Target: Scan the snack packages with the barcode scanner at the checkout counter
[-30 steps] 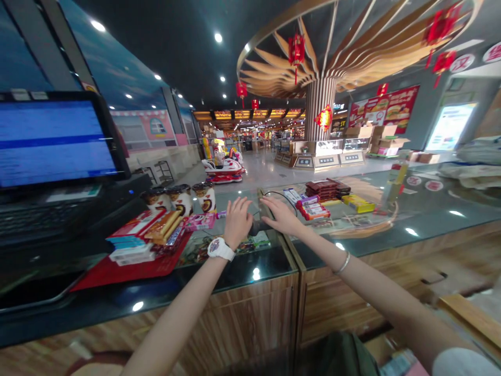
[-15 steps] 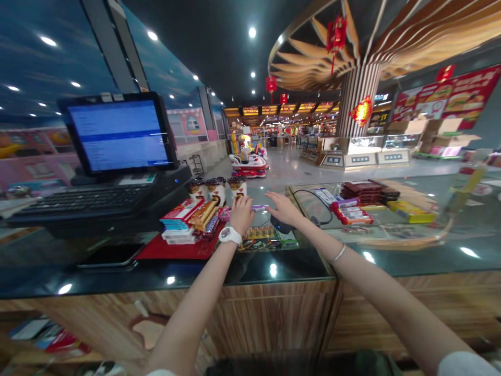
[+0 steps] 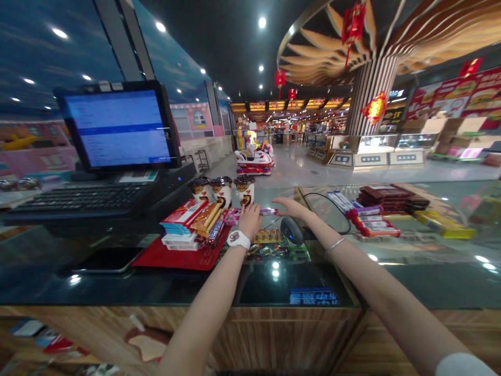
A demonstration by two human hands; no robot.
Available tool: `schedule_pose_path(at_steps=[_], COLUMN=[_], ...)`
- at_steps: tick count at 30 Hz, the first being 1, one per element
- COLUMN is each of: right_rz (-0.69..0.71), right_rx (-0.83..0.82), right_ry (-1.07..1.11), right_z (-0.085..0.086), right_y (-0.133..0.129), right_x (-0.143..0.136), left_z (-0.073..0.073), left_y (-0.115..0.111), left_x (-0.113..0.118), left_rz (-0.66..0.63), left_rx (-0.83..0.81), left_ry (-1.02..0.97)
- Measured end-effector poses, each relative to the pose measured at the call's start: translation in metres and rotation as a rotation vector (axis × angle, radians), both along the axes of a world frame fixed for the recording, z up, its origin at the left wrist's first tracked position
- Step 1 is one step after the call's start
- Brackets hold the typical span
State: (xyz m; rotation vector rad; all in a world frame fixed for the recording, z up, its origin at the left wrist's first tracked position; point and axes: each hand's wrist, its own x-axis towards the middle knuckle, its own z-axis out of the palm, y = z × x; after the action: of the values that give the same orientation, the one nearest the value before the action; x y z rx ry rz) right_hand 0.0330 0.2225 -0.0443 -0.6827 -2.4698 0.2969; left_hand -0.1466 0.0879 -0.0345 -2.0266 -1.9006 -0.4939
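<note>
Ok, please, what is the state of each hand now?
Left hand: beside flat pink packet; grip cannot be told.
Right hand: open, beside rounded black scanner.

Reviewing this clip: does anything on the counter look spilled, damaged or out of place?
Nothing appears spilled or damaged; the three white patterned cups with dark lids stand upright. Only mildly untidy: the shiny golden-wrapped snack packs, loosely piled at a slant over the flat red sheet.
</note>
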Motion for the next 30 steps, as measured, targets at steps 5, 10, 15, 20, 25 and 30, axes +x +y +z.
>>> schedule_pose_path(at_steps=[5,10,15,20,25,30], right_rz=[-0.01,-0.046,-0.066,-0.072,-0.129,-0.157], right_rx=[-0.128,-0.155,-0.131,-0.106,-0.065,-0.007], right_ry=[-0.12,-0.19,-0.191,-0.232,-0.273,-0.206], right_z=[-0.002,0.0,0.003,0.005,0.006,0.012], right_y=[-0.003,-0.011,-0.014,-0.016,-0.018,-0.024], right_x=[0.0,0.005,0.003,0.002,0.003,0.01], left_z=[-0.001,-0.002,-0.002,-0.003,-0.002,0.002], left_y=[-0.001,-0.001,-0.003,0.001,0.003,0.002], left_x=[-0.002,0.002,0.003,0.0,-0.003,-0.001], left_rz=[0.028,0.049,0.052,0.043,-0.006,-0.025], left_rx=[-0.048,-0.059,-0.048,0.009,0.005,0.05], left_ry=[0.032,0.025,0.015,0.041,0.086,0.14])
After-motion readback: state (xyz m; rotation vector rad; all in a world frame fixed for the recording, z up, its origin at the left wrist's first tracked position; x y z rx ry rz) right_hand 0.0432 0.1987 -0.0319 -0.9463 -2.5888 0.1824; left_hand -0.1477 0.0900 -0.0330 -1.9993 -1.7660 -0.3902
